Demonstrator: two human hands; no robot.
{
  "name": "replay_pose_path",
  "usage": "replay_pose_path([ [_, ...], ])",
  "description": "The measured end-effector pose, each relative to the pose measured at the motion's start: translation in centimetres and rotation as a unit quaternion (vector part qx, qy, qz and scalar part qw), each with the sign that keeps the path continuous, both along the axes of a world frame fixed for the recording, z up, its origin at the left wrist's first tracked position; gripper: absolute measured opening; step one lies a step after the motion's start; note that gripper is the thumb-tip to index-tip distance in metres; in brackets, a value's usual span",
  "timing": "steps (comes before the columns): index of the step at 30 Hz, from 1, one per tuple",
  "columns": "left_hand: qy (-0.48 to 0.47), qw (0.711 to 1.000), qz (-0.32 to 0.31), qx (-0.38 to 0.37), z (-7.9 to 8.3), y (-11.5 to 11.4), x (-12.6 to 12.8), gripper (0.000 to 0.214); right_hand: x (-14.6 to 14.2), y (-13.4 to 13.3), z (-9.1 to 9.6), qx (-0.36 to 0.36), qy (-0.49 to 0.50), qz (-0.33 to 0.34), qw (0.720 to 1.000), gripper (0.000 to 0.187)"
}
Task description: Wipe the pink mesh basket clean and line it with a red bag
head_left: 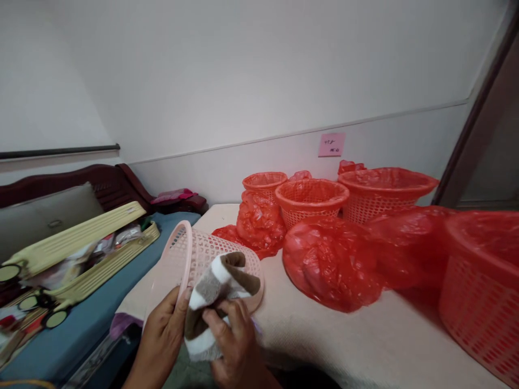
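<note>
A pale pink plastic basket (245, 249) with a perforated wall lies tipped on its side, mouth toward the left. My left hand (164, 327) is closed on the lower part of its rim. In front of the basket, my right hand (237, 337) is closed on a bunched cloth (206, 286) striped in brown, white and grey. The cloth hides part of the basket wall, and its lower left side comes close to my left thumb. Several fingertips of both hands are hidden.
Red baskets (312, 197) lined with red plastic bags stand along the wall, and another red basket (482, 292) is at the right. Stuffed red bags (328, 265) lie on the white-covered surface (284, 319). An open yellow suitcase (101, 270) rests on the blue bed (97, 319) at left.
</note>
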State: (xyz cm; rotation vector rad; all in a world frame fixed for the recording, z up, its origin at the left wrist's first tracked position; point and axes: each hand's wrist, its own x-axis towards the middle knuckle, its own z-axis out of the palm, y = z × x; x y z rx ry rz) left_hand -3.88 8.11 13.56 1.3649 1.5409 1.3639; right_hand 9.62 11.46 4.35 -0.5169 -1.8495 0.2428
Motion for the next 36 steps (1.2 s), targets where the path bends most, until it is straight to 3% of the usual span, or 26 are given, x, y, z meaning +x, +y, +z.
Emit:
replay_pose_path([
  [2, 0.01, 1.0, 0.022, -0.006, 0.1, 0.2, -0.4, 0.044, -0.1, 0.6, -0.6, -0.021, -0.011, -0.016, 1.0, 0.082],
  [5, 0.002, 0.997, 0.07, -0.034, 0.1, 0.6, -1.2, 0.048, 0.5, 3.2, -2.1, -0.126, 0.025, -0.092, 0.988, 0.072],
  [9, 0.015, 0.996, 0.083, -0.034, -0.1, 1.6, -2.0, 0.052, 2.1, 7.2, -3.8, -0.297, 0.089, -0.212, 0.927, 0.049],
  [13, 0.042, 0.996, 0.067, -0.029, -0.2, 2.5, -1.6, 0.052, 2.9, 9.1, -4.0, -0.394, 0.137, -0.225, 0.88, 0.038],
  [15, 0.031, 0.996, 0.072, -0.033, 0.0, 2.7, -0.8, 0.052, 2.4, 8.8, -3.7, -0.389, 0.153, -0.215, 0.883, 0.037],
  [17, 0.012, 0.996, 0.078, -0.04, 0.3, 3.0, 0.3, 0.052, 1.4, 7.5, -3.2, -0.343, 0.16, -0.187, 0.906, 0.039],
  [20, -0.04, 0.996, 0.071, -0.046, 1.0, 3.6, 2.4, 0.046, -0.4, 4.5, -2.7, -0.25, 0.16, -0.114, 0.948, 0.052],
  [23, -0.11, 0.991, 0.052, -0.047, 1.5, 4.4, 4.3, 0.037, -2.1, 1.3, -2.9, -0.2, 0.159, -0.052, 0.965, 0.065],
  [28, -0.082, 0.994, 0.057, -0.038, 1.0, 5.5, 5.8, 0.031, -2.7, -0.7, -3.6, -0.138, 0.191, -0.088, 0.968, 0.08],
  [33, -0.099, 0.993, 0.051, -0.026, 0.5, 6.0, 6.7, 0.039, -0.8, 0.0, -2.2, -0.206, 0.179, -0.019, 0.962, 0.07],
  [36, -0.173, 0.984, 0.014, -0.033, 0.0, 6.2, 7.1, 0.039, -0.2, 0.4, -1.7, -0.256, 0.195, 0.016, 0.947, 0.064],
])
